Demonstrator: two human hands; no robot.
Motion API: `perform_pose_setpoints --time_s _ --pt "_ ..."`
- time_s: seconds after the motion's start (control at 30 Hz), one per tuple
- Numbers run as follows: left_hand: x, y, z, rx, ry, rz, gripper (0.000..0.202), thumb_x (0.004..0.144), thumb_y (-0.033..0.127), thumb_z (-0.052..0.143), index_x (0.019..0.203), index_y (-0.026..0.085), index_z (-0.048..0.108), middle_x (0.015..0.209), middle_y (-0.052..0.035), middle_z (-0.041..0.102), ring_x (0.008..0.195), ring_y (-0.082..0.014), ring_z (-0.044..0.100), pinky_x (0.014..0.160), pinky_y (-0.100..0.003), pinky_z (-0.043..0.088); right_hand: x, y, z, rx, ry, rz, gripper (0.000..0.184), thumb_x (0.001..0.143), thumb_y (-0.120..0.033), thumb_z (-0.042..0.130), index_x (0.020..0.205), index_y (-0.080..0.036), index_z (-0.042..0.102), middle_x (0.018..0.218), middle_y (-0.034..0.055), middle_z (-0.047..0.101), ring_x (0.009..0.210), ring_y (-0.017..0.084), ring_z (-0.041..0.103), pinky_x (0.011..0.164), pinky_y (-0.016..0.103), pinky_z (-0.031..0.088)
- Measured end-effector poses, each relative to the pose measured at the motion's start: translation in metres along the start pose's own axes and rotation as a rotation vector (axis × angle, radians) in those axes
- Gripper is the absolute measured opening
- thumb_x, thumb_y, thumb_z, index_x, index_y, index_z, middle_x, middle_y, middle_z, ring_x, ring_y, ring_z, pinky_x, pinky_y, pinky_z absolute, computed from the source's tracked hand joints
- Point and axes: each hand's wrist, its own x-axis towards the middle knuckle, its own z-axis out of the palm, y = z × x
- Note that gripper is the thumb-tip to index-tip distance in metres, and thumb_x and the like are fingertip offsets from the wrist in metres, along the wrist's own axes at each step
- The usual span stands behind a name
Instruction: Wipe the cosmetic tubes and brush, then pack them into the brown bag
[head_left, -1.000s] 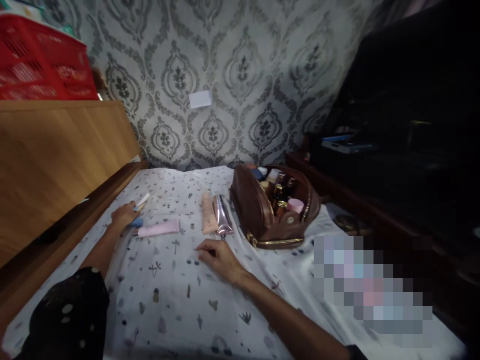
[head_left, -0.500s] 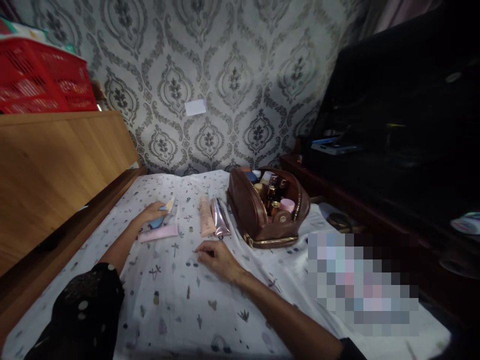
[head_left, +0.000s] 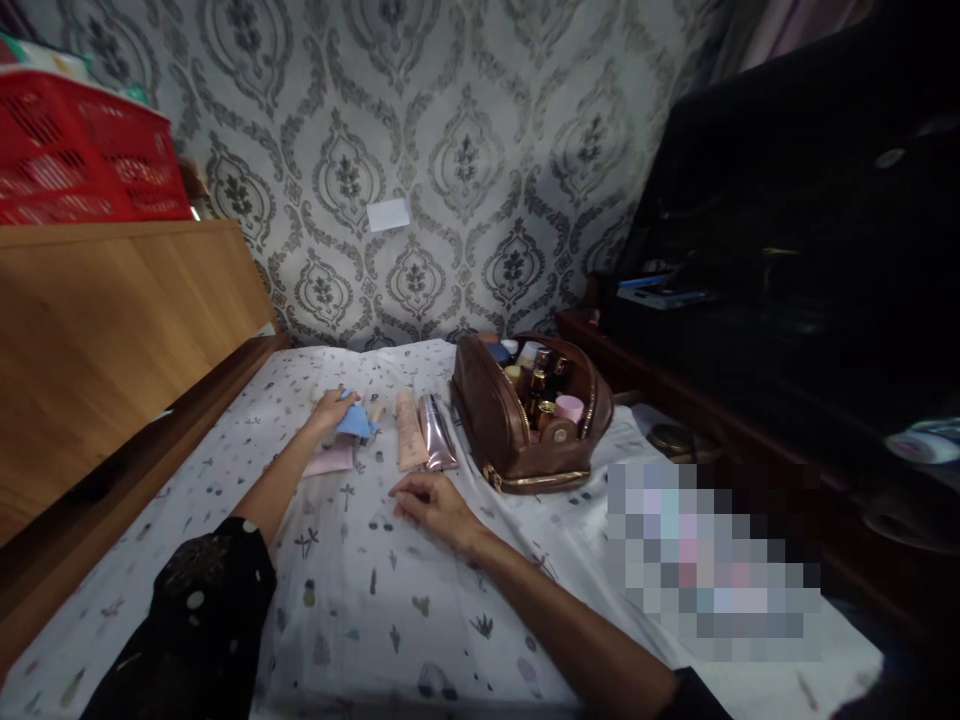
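Note:
My left hand (head_left: 335,408) is closed on a light-blue tube-like item (head_left: 353,423), whose exact kind I cannot make out. A cream-coloured end shows just right of it. Below that hand lies a pale pink tube (head_left: 330,461), partly covered by my forearm. My right hand (head_left: 431,507) rests on the cloth, fingers loosely bent and nothing visible in them. Just beyond it, a peach tube (head_left: 409,432) and a shiny pink-silver tube (head_left: 436,434) lie side by side. To their right stands a brown cosmetic bag (head_left: 491,410), unzipped and filled with bottles and jars.
White printed cloth (head_left: 360,620) covers the surface. A wooden panel (head_left: 127,330) borders it on the left, with a red basket (head_left: 90,150) on top. Patterned wallpaper (head_left: 420,120) rises behind. A dark screen-like panel (head_left: 780,200) stands right, and a blurred-out patch covers the lower right.
My left hand has moved right and slightly up with the blue item, which now shows more fully. My right hand stays almost in place.

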Motion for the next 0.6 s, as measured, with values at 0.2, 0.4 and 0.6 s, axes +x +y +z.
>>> perform_pose_setpoints --time_s 0.2,0.4,0.6 --pt "-0.006 0.008 0.013 0.201 0.068 -0.097 0.016 0.072 0.034 0.068 0.079 0.021 0.062 0.102 -0.0113 0.073 0.115 -0.0315 0.062 0.09 -0.035 0.046 -0.001 -0.002 -0.001 0.044 -0.01 -0.008 0.023 0.079 -0.041 0.07 0.081 -0.017 0.069 0.066 0.0006 0.067 0.055 0.011 0.053 0.055 0.024 0.041" --pt "-0.025 0.03 0.015 0.13 0.064 -0.028 0.017 0.075 0.034 0.062 0.083 0.019 0.06 0.085 -0.008 0.069 0.097 -0.0287 0.066 0.077 -0.031 0.048 0.003 0.001 -0.007 0.177 0.027 -0.033 0.038 0.077 -0.05 0.072 0.094 -0.017 0.068 0.071 0.0014 0.067 0.058 0.012 0.057 0.055 0.024 0.045" --pt "-0.107 0.064 0.042 -0.134 -0.121 0.248 0.034 0.085 0.05 0.052 0.099 0.019 0.058 0.079 0.0001 0.062 0.074 -0.018 0.061 0.065 -0.026 0.047 0.004 0.0 -0.01 0.381 0.225 -0.051 0.055 0.086 -0.051 0.064 0.133 -0.024 0.056 0.119 0.0108 0.064 0.093 0.021 0.068 0.07 0.033 0.059"
